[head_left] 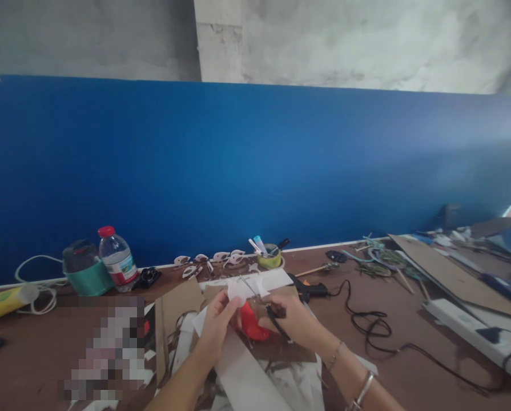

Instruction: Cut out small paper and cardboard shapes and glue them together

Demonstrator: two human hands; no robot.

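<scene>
Left hand pinches white paper, right hand grips black-handled scissors at it; red-capped bottle far left on counter.

A smooth blue partition runs along the far side of the brown tabletop, with a rough grey concrete wall behind it. At the left lies a yellow tube, and to its right a dark-topped, green-sided container stands beside a clear plastic bottle with a red cap. On the right, a looping black cord lies near a long white power strip, beyond which are a flat brown cardboard sheet and a blurred tangle of greenish strands, perhaps dried stems.
</scene>
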